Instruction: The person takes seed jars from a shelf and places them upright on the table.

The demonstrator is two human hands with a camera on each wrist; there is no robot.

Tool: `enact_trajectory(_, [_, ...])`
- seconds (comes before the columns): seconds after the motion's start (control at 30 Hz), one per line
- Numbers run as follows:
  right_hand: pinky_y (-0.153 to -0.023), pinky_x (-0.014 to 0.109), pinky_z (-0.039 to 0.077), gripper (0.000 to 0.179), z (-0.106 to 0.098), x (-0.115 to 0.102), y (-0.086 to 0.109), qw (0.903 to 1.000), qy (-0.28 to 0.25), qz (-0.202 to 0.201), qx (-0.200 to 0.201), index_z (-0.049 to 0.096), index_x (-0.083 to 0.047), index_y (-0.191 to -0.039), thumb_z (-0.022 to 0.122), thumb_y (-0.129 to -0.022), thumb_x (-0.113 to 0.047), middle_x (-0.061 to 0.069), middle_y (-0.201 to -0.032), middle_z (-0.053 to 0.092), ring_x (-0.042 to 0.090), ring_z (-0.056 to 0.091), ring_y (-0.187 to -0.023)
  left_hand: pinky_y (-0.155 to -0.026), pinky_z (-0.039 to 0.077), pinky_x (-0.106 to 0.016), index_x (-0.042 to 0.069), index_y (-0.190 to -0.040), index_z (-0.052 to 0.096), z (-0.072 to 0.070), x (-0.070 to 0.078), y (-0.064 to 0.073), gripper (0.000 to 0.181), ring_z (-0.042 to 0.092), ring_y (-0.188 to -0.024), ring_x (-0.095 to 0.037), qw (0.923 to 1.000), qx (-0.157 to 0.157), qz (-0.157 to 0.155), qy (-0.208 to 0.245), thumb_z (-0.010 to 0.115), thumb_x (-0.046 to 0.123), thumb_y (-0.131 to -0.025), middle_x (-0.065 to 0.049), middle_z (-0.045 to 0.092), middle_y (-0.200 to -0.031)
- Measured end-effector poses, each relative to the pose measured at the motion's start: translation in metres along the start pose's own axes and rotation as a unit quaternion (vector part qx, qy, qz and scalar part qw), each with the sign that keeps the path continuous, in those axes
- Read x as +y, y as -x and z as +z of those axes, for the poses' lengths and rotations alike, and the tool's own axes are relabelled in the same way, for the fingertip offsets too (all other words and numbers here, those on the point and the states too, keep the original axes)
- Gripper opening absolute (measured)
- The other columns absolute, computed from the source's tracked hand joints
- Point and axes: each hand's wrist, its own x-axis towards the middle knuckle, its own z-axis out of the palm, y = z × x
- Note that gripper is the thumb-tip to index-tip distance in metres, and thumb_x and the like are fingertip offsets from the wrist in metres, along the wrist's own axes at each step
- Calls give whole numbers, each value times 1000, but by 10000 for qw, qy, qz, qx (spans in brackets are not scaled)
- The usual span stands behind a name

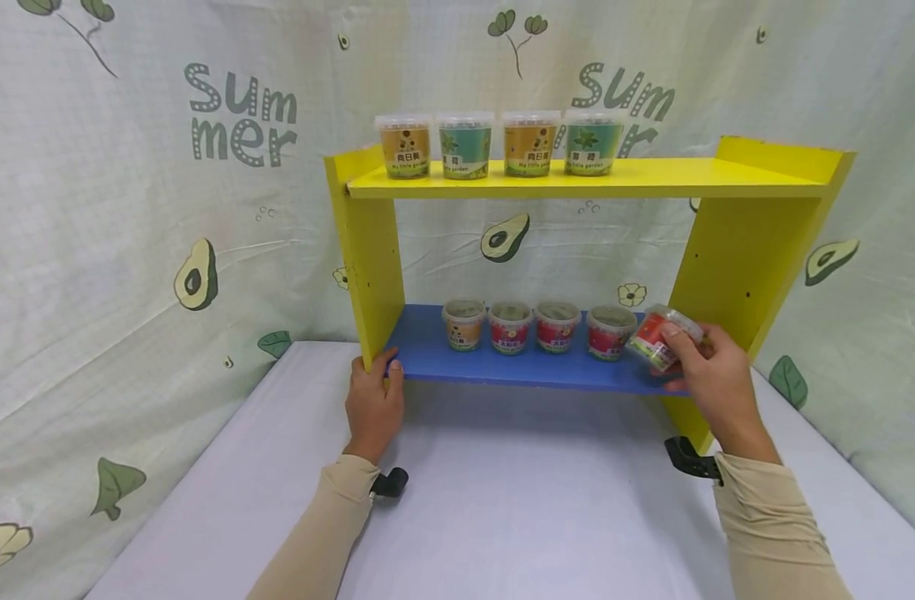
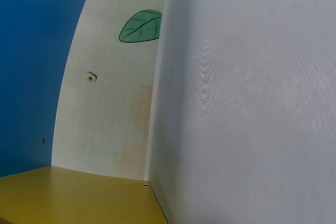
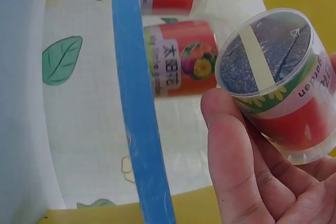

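My right hand (image 1: 716,379) grips a red-labelled clear plastic cup (image 1: 662,337) and holds it tilted over the right end of the blue lower shelf board (image 1: 427,364). In the right wrist view, dark contents and a pale strip show through one round end of this cup (image 3: 265,51), with the fingers around its side. My left hand (image 1: 375,408) holds the shelf's front left corner, where the yellow side panel (image 1: 360,275) meets the blue board. Left of the held cup stands a row of cups, the nearest a red-labelled cup (image 1: 607,340); an orange-labelled cup (image 1: 463,333) is farthest left.
On the yellow top board (image 1: 675,173) stand several cups, orange-labelled (image 1: 405,150) and green-labelled (image 1: 465,150) in turn. The right yellow side panel (image 1: 742,275) rises beside my right hand. The shelf stands on a white table (image 1: 532,500) before a printed cloth (image 1: 262,217).
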Motion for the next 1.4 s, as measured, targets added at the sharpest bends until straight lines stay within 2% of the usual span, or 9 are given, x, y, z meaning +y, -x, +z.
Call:
enact_trajectory(0.2, [-56, 35, 53, 43, 10, -12, 5, 9990, -336, -281, -59, 44, -10, -114, 53, -90, -46, 1, -92, 61, 21, 66, -71, -62, 42, -43, 24, -120, 61, -3, -4, 0, 36, 49, -81, -25, 10000, -62, -44, -56, 40, 42, -96, -14, 46, -103])
enact_trajectory(0.4, [-57, 35, 53, 47, 22, -17, 8, 9985, -382, -350, -174, 42, -9, -118, 52, -91, -46, 7, -99, 59, 19, 66, -72, -65, 43, -42, 21, -120, 62, -10, -6, -1, 36, 50, -78, -25, 9997, -211, 97, -45, 43, 40, -96, -14, 47, -101])
enact_trajectory(0.67, [-54, 33, 52, 41, 36, -21, 12, 9963, -550, -640, -145, 43, -8, -118, 54, -92, -38, 5, -100, 58, 17, 65, -70, -71, 45, -45, 21, -120, 64, -17, -15, -2, 36, 55, -83, -29, 9980, -239, 576, -141, 47, 41, -95, -17, 55, -100])
enact_trajectory(0.87, [-54, 35, 52, 42, 41, -24, 16, 9951, -580, -718, -348, 44, -7, -120, 53, -93, -37, 6, -99, 58, 16, 63, -72, -73, 47, -45, 19, -124, 60, -15, -20, -6, 37, 58, -85, -30, 9919, -326, 1182, -334, 49, 39, -95, -18, 61, -102])
enact_trajectory(0.97, [-56, 35, 52, 46, 46, -25, 18, 9953, -543, -649, -467, 44, -6, -122, 53, -92, -39, 8, -102, 57, 15, 63, -75, -69, 48, -45, 19, -125, 59, -15, -20, -8, 38, 59, -81, -30, 9897, -374, 1326, -388, 49, 39, -95, -17, 62, -101])
enact_trajectory(1.2, [-57, 35, 53, 49, 66, -27, 24, 9943, -469, -700, -661, 43, -7, -124, 55, -91, -41, 11, -105, 58, 19, 59, -79, -61, 47, -44, 19, -127, 58, -18, -19, -6, 39, 59, -74, -29, 9896, -433, 1297, -439, 47, 39, -95, -15, 63, -97])
enact_trajectory(1.4, [-58, 37, 52, 51, 77, -29, 31, 9902, -370, -724, -1138, 42, -9, -128, 55, -91, -43, 13, -107, 58, 24, 58, -81, -63, 47, -46, 21, -128, 57, -18, -17, -5, 40, 60, -80, -30, 9918, -517, 1098, -403, 46, 41, -96, -15, 63, -101])
